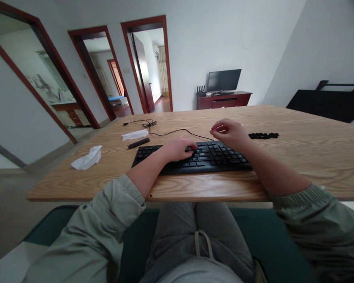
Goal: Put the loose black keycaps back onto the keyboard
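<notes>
A black computer keyboard [206, 159] lies along the front of the wooden table. My left hand [179, 149] rests over its middle-left keys, with thumb and forefinger bent together at a dark spot among them. Whatever is between those fingertips is too small to make out. Raised just above the keyboard's back right part, my right hand [228, 133] has its fingers curled and its thumb and forefinger tips brought close. Nothing clear shows in that pinch. To the right of this hand is a row of small black pieces [264, 135], perhaps keycaps.
The wooden table [306, 153] also bears a black bar-shaped piece [138, 143], a flat white tissue [135, 135] and a crumpled white tissue [87, 158] on the left. A black cable [177, 130] runs from behind the keyboard to a coil. A television [224, 80] stands beyond.
</notes>
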The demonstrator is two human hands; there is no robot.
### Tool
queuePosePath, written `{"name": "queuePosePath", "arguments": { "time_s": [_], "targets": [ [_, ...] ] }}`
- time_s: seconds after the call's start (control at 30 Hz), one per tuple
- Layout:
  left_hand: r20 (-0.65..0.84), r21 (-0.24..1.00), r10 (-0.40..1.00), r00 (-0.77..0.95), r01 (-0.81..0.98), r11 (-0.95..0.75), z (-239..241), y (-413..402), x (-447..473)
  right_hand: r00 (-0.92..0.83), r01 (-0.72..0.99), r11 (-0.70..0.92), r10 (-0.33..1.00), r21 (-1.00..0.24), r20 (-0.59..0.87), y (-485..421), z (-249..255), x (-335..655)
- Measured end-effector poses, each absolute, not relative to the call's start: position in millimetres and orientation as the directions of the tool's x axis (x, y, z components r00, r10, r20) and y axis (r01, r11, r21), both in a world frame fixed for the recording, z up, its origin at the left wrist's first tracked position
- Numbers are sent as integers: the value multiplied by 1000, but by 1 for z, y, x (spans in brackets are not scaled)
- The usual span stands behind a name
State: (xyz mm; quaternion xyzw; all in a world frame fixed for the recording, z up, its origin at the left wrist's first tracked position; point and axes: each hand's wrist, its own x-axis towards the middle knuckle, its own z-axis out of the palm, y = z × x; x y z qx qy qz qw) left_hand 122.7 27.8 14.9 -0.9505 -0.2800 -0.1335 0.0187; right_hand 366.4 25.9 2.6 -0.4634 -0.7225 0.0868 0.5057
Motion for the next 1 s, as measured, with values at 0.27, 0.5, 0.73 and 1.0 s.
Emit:
{"name": "queuePosePath", "arguments": {
  "time_s": [0.27,0.5,0.73,1.0],
  "targets": [
    [236,-35,490,839,511,-859,12,34,123,-53,584,548,762,-599,645,25,4,366],
    [222,-96,440,870,468,-878,11,35,125,-51,596,545,759,-589,649,25,4,366],
    [209,-114,398,893,427,-897,14,31,125,-69,589,564,749,-579,659,27,1,366],
    [278,85,523,806,522,-849,5,33,122,-70,586,558,757,-588,650,28,0,366]
  ]
}}
